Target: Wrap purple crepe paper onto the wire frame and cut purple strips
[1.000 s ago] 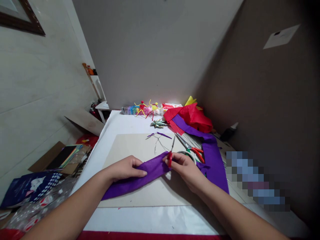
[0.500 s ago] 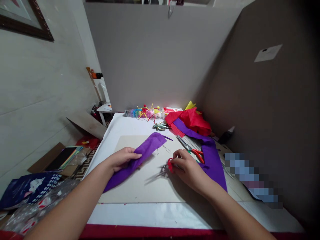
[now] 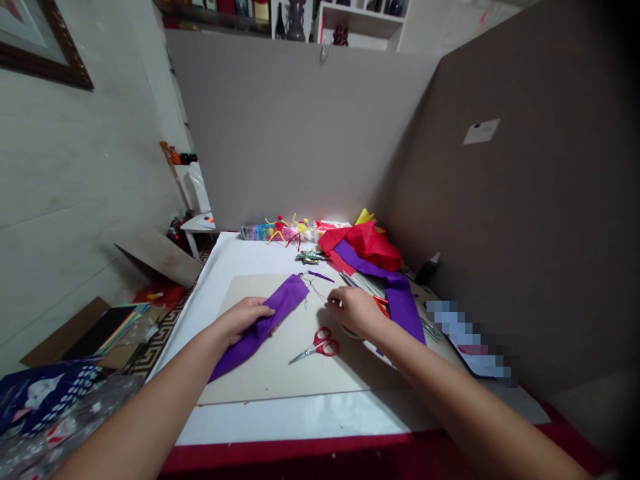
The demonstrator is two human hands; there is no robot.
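My left hand (image 3: 247, 317) is closed on a strip of purple cloth (image 3: 285, 303), thumb on top, with the rest trailing toward the near left. Dark thread (image 3: 316, 289) runs from the cloth's far end. My right hand (image 3: 350, 308) pinches at the thread's other end; the fingertips are partly hidden. Between and below the hands, small red-handled scissors (image 3: 320, 345) lie on the pale board (image 3: 240, 387), blades pointing left. A narrow purple scrap (image 3: 320, 275) lies just beyond the cloth's end.
Behind my right hand are red cloth (image 3: 370, 243), more purple cloth (image 3: 405, 307) and a red-handled tool (image 3: 381, 303). A green metallic figure (image 3: 310, 256) and wire figures (image 3: 280, 227) stand farther back. Grey panels (image 3: 310, 133) border the table's back and right.
My right hand has let go of the scissors, which now lie on the board, and has moved to the thread at the cloth's end. The view has tilted up and shifted right.
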